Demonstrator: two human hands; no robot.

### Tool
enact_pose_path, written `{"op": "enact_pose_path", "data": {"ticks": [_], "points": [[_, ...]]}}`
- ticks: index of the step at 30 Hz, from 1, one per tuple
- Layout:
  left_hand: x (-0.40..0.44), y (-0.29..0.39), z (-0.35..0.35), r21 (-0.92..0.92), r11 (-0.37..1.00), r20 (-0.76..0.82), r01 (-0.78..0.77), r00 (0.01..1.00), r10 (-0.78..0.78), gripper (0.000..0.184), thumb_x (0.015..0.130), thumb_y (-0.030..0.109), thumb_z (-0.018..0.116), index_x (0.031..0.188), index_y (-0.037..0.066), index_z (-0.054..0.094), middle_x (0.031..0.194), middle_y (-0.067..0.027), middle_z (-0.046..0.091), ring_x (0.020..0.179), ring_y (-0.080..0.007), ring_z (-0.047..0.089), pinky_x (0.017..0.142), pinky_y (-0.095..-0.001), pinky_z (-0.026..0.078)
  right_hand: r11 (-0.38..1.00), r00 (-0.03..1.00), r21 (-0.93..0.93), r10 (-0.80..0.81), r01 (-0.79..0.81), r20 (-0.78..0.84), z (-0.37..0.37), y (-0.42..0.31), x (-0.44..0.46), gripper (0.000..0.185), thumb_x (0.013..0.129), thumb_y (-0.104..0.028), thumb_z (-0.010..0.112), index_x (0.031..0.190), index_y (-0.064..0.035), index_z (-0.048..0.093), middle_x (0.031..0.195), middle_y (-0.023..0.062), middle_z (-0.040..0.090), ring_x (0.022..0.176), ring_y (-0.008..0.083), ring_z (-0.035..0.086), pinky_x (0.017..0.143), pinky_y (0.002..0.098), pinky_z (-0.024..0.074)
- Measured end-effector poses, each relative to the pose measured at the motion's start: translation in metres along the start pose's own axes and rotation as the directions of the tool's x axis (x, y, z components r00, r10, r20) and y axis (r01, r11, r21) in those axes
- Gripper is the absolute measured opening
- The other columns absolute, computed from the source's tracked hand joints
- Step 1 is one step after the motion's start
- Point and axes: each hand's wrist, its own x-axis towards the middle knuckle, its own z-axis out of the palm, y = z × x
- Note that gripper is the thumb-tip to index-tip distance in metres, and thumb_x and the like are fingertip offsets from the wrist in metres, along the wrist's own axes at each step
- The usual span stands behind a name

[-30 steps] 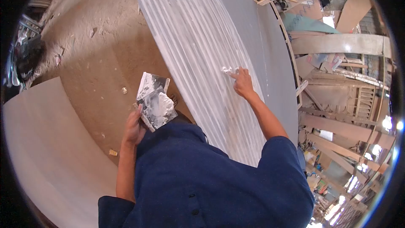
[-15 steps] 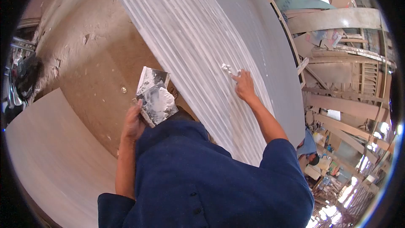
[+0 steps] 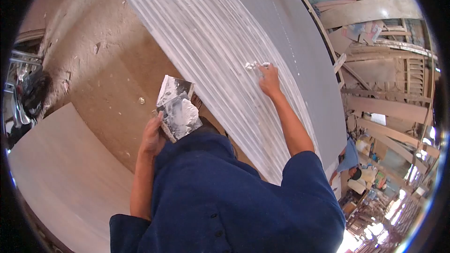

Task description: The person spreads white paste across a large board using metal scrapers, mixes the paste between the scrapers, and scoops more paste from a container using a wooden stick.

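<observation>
In my left hand (image 3: 152, 136) is a flat, dark putty board (image 3: 174, 124), my fingers closed on its left edge. A thick mound of white putty (image 3: 190, 111) lies on it, and a second smeared rectangular plate (image 3: 176, 86) overlaps its far end. My right hand (image 3: 269, 83) reaches over a long, ribbed panel (image 3: 206, 33) streaked grey and white. Its fingers are stretched out, with white paste at the tips, touching or just above the ribs. Beside those fingertips sits a small white dab (image 3: 251, 66) on the panel. Exact finger contact is hard to make out.
A smooth grey surface (image 3: 286, 33) borders the ribbed panel on the right. A curved pale sheet (image 3: 61, 173) lies at lower left on the brown, littered floor (image 3: 112, 61). Another person (image 3: 349, 159) is at the right, among timber and boards (image 3: 384, 107).
My right hand has shifted slightly up along the ribs, its fingertips now close beside the white dab. My left hand still holds the putty board. The view has turned a little.
</observation>
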Motion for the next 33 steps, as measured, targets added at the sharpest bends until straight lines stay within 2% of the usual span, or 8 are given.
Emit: {"op": "enact_pose_path", "data": {"ticks": [7,10,12,16,18,24,30,33], "points": [[-0.007,-0.003,0.001,-0.008,1.000,-0.030,-0.013,0.999,0.013,0.043,0.101,0.032,0.050,0.125,-0.003,0.053,0.116,-0.0111,0.065,0.104,-0.0206,0.065,0.091,-0.0380,0.052,0.991,0.993,-0.096,-0.098,0.092,-0.060,-0.009,-0.016,-0.007,0.047,0.071,0.000,0.059,0.116,-0.0122,0.068,0.111,0.0152,0.055,0.104,0.0352,0.049,0.091,0.0446,0.0435],[-0.008,-0.003,0.001,-0.010,1.000,-0.028,0.009,1.000,-0.009,0.044,0.100,0.033,0.051,0.125,-0.003,0.053,0.114,-0.0107,0.065,0.102,-0.0205,0.065,0.089,-0.0379,0.053,0.970,0.987,-0.191,-0.157,0.147,-0.036,-0.013,-0.030,-0.008,0.046,0.072,-0.003,0.061,0.116,-0.0147,0.068,0.114,0.0128,0.055,0.110,0.0343,0.048,0.092,0.0453,0.0433],[-0.008,-0.002,0.004,-0.003,1.000,-0.030,0.016,0.999,-0.016,0.044,0.100,0.034,0.051,0.124,-0.003,0.054,0.114,-0.0106,0.065,0.101,-0.0205,0.066,0.089,-0.0377,0.053,0.920,0.988,-0.363,-0.157,0.146,0.000,-0.010,-0.037,-0.009,0.048,0.072,-0.006,0.063,0.118,-0.0178,0.067,0.119,0.0106,0.054,0.116,0.0338,0.046,0.092,0.0461,0.0430],[-0.007,-0.003,-0.001,0.007,1.000,0.025,0.015,1.000,-0.015,0.044,0.100,0.034,0.051,0.124,-0.003,0.054,0.114,-0.0107,0.065,0.100,-0.0207,0.066,0.090,-0.0377,0.053,0.921,0.986,-0.355,-0.131,0.158,0.101,-0.023,-0.035,-0.014,0.052,0.071,-0.002,0.061,0.120,-0.0199,0.066,0.127,0.0127,0.050,0.122,0.0340,0.041,0.095,0.0458,0.0427],[-0.005,-0.007,0.000,-0.021,1.000,-0.002,0.003,1.000,-0.003,0.044,0.100,0.034,0.050,0.124,-0.003,0.054,0.114,-0.0110,0.065,0.101,-0.0206,0.066,0.090,-0.0377,0.053,0.874,0.969,-0.419,-0.231,0.245,0.087,-0.021,-0.016,-0.015,0.052,0.073,-0.003,0.060,0.120,-0.0238,0.066,0.128,0.0116,0.049,0.122,0.0334,0.040,0.095,0.0456,0.0426],[-0.010,-0.009,0.005,-0.059,0.998,-0.037,-0.025,0.999,0.023,0.043,0.101,0.032,0.050,0.122,-0.005,0.055,0.114,-0.0122,0.065,0.101,-0.0201,0.066,0.090,-0.0368,0.053,0.846,0.940,-0.417,-0.260,0.332,0.222,-0.039,0.005,-0.019,0.048,0.079,-0.004,0.055,0.120,-0.0257,0.066,0.127,0.0081,0.051,0.122,0.0319,0.041,0.094,0.0420,0.0422],[-0.015,-0.028,-0.012,-0.078,0.996,-0.028,-0.030,0.999,0.028,0.042,0.101,0.032,0.050,0.120,-0.005,0.056,0.112,-0.0122,0.066,0.100,-0.0207,0.066,0.091,-0.0369,0.053,0.810,0.924,-0.443,-0.334,0.383,0.188,-0.042,0.020,-0.042,0.051,0.077,-0.002,0.055,0.123,-0.0237,0.065,0.125,0.0113,0.053,0.120,0.0326,0.044,0.094,0.0424,0.0432],[-0.017,-0.033,-0.011,-0.111,0.994,-0.039,-0.021,0.999,0.017,0.042,0.100,0.032,0.051,0.120,-0.005,0.056,0.112,-0.0122,0.066,0.100,-0.0210,0.066,0.091,-0.0373,0.053,0.841,0.934,-0.426,-0.233,0.334,0.272,-0.049,0.017,-0.052,0.053,0.076,-0.002,0.056,0.125,-0.0230,0.063,0.124,0.0135,0.054,0.119,0.0332,0.045,0.095,0.0441,0.0431]]}}
